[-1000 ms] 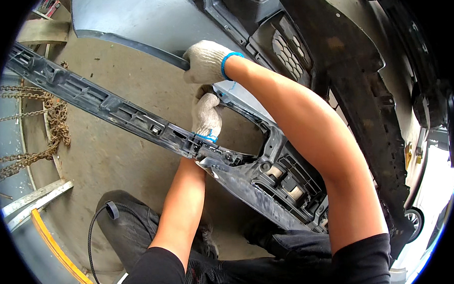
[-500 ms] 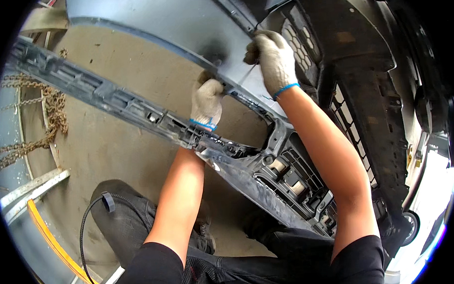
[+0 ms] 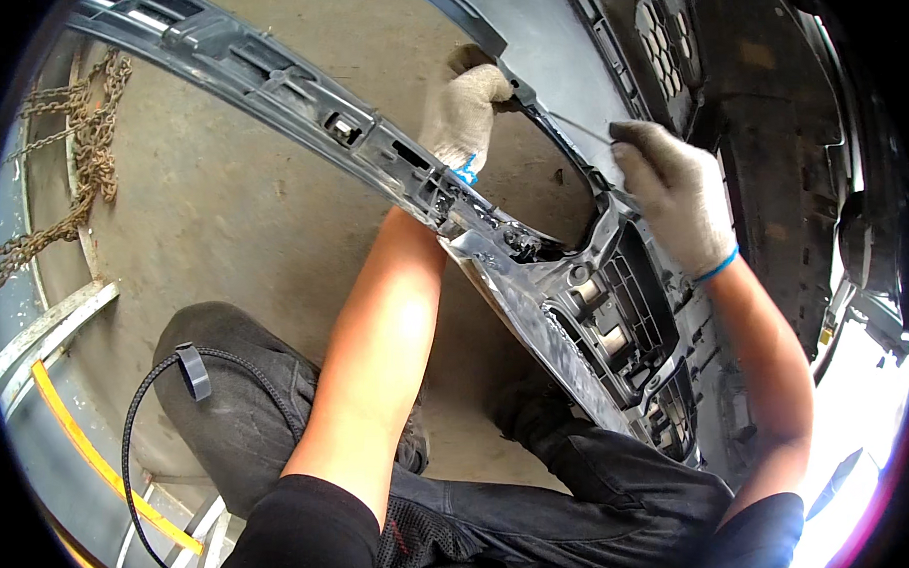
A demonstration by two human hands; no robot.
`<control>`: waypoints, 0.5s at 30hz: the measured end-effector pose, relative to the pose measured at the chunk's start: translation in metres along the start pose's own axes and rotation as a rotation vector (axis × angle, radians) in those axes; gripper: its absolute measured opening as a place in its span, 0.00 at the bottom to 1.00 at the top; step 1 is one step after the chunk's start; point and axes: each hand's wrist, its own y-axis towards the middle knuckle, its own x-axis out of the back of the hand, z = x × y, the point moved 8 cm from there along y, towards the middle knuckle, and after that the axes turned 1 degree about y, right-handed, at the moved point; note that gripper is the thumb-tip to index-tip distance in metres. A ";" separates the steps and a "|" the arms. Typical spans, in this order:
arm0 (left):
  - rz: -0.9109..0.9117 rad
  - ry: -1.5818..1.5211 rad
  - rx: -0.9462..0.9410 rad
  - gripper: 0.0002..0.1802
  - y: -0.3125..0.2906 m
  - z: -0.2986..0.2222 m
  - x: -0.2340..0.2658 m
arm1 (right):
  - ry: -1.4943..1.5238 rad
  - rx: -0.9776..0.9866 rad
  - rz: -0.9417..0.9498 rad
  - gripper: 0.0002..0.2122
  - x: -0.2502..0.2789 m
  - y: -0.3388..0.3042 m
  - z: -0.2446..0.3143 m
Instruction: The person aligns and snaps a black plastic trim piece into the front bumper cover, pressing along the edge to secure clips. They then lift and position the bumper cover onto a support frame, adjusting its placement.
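A large dark plastic car bumper slants across in front of me, showing its ribbed inner side and a wide opening. My left hand, in a pale knit glove with a dark fingertip area, reaches behind the long bar and closes around the bumper's edge beside the opening. To the right of the opening, my right hand, gloved the same way, is closed with its fingers pinched. A thin rod sticks out from its fingertips toward the bumper's edge; its kind cannot be made out.
Rusty chains hang over a metal frame at the left. A yellow-orange strip and white rails lie below them. A honeycomb grille and more dark panels stand at the right. A black cable loops by my knee.
My view has shifted, so the bumper sits higher and farther right. My right hand has moved down along the panel, away from the honeycomb grille. The left hand stays at the bumper's edge.
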 end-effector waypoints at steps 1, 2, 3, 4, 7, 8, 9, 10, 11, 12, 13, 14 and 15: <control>0.017 0.024 0.000 0.07 0.002 0.000 -0.001 | -0.006 0.076 -0.053 0.10 -0.004 -0.003 0.006; 0.034 0.050 -0.003 0.07 0.003 -0.001 -0.002 | -0.028 0.032 -0.033 0.08 -0.008 -0.005 0.010; 0.041 -0.052 -0.012 0.08 0.003 -0.002 -0.005 | -0.092 0.066 -0.019 0.09 -0.012 -0.005 0.014; 0.010 -0.033 0.008 0.08 0.003 0.004 0.000 | -0.152 0.095 -0.004 0.09 -0.018 -0.009 0.014; 0.043 -0.075 0.021 0.11 0.006 0.007 -0.004 | -0.176 0.114 -0.008 0.11 -0.023 -0.015 0.010; 0.027 -0.090 0.031 0.12 0.004 0.008 -0.004 | -0.187 0.148 -0.024 0.11 -0.021 -0.015 0.012; 0.007 -0.104 0.041 0.13 0.003 0.008 -0.004 | -0.197 0.184 -0.036 0.11 -0.020 -0.016 0.015; 0.014 -0.106 0.032 0.13 0.004 0.007 -0.004 | -0.206 0.220 -0.047 0.11 -0.019 -0.017 0.018; 0.021 -0.109 0.023 0.14 0.005 0.006 -0.002 | -0.267 0.239 -0.042 0.12 -0.022 -0.015 0.020; 0.028 -0.113 0.019 0.15 0.005 0.005 -0.003 | -0.301 0.220 -0.018 0.12 -0.025 -0.012 0.022; 0.031 -0.117 0.027 0.14 0.001 0.001 -0.008 | -0.336 0.201 0.006 0.12 -0.028 -0.009 0.024; 0.023 -0.110 0.032 0.14 0.003 0.005 -0.005 | -0.370 0.183 0.030 0.12 -0.030 -0.008 0.025; 0.013 -0.100 0.035 0.14 0.003 0.008 0.000 | -0.391 0.224 -0.013 0.13 -0.032 -0.010 0.026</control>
